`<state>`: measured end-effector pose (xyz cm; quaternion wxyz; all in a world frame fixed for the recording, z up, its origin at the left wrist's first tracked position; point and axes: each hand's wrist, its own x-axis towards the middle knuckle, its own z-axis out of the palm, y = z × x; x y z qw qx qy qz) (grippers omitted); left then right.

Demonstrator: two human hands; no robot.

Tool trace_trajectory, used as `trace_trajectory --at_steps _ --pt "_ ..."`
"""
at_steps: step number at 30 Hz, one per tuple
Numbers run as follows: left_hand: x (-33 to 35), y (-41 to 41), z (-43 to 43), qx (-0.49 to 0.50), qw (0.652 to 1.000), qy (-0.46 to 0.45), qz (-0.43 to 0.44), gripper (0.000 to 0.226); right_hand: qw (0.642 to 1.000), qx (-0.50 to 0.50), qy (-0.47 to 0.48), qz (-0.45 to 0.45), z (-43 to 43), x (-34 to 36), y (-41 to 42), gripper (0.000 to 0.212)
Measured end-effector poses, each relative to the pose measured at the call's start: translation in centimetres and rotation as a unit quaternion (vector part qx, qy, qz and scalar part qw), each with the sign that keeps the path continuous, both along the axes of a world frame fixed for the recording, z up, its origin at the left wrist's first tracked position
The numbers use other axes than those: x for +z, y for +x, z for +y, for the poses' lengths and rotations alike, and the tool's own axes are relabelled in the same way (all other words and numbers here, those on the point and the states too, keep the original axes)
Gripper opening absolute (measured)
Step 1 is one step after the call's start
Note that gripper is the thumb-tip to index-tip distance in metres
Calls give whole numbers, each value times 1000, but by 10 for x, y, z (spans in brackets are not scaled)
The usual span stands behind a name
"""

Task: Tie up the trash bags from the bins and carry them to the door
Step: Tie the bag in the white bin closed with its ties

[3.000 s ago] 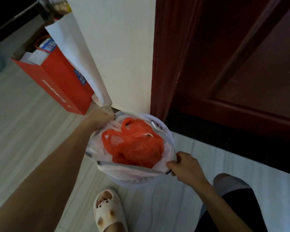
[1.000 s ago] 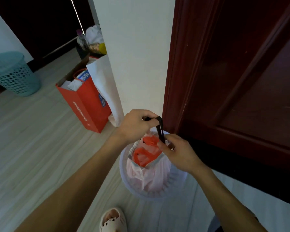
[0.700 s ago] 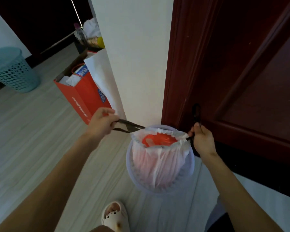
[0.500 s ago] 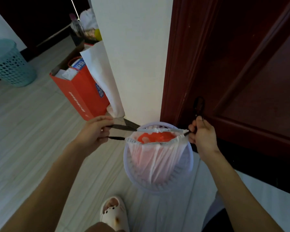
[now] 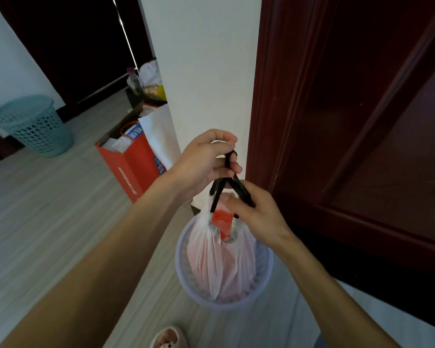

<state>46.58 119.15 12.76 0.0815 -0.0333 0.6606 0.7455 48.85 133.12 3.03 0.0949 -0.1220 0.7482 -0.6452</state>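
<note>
A white trash bag with red plastic waste showing at its gathered mouth hangs partly lifted out of a pale lavender bin on the floor. Black drawstrings run up from the bag's neck. My left hand grips the drawstring loops above the bag. Just below it, my right hand pinches one black drawstring at the bag's neck. Both hands are close together over the bin.
A dark red wooden door stands right of the bin, a white wall corner behind it. A red paper bag and a white paper bag lean at the wall. A teal mesh bin stands far left.
My hands pulled the drawstrings apart sideways, cinching the bag's mouth, then came together above the bin. The bag's neck is now gathered and raised higher.
</note>
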Motion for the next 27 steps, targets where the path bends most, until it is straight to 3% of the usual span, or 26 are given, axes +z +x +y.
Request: trace_trajectory --at_steps 8,12,14,16,18,20,22,24,27 --pt "-1 13 8 -87 995 -47 4 14 998 -42 51 9 -4 -2 1 18" --pt "-17 8 -11 73 981 -172 56 18 995 -89 -12 -44 0 -7 -4 17" --pt "-43 14 -26 148 969 -198 33 21 992 -98 -43 -62 8 -9 -6 16" --pt "-73 25 -31 66 970 -235 17 41 991 -91 -58 -78 14 -11 -8 18" --pt "-90 36 -20 -96 951 -290 39 50 990 -74 -74 -96 16 -9 -8 20" --pt "-97 42 -1 -152 917 -355 94 26 990 -49 -81 -109 15 -7 -8 21" --pt "-107 40 8 -117 896 -407 135 18 989 -56 -76 -112 16 -6 -10 24" --pt "-120 38 1 -33 931 -352 87 34 980 -126 -94 -120 23 -7 -15 31" --pt "-137 38 -22 88 981 -172 -13 64 944 -238 -142 -180 42 -13 -23 46"
